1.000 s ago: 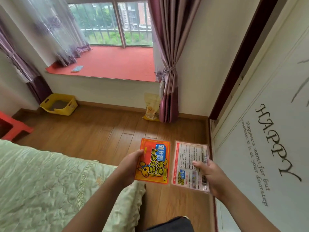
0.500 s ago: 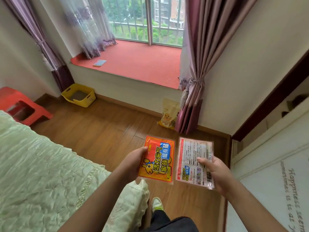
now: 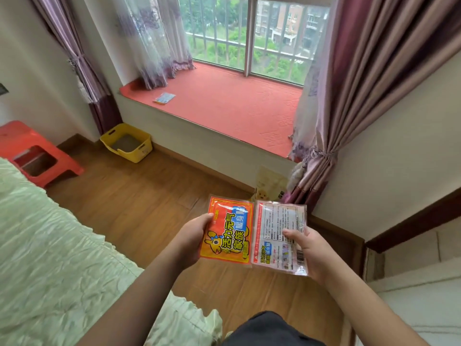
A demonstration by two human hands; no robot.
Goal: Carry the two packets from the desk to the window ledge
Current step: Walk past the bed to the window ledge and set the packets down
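Note:
My left hand (image 3: 190,237) grips an orange packet (image 3: 228,231) with a cartoon figure and bold lettering, held flat in front of me. Right beside it, my right hand (image 3: 309,248) holds a pale packet (image 3: 277,228) showing printed text and a barcode. Both packets hover over the wooden floor, their edges almost touching. The window ledge (image 3: 229,103), covered in a red mat, lies ahead and above the packets, some way off.
A small blue packet (image 3: 164,98) lies on the ledge's left part. Purple curtains (image 3: 349,96) hang at both sides. A yellow bin (image 3: 127,142) and a red stool (image 3: 32,153) stand on the floor at left. A green bed (image 3: 57,258) fills the lower left. A yellow bag (image 3: 270,184) leans under the ledge.
The view has moved toward the window and turned left; the ledge looks larger and nearer. Both hands still hold the packets side by side.

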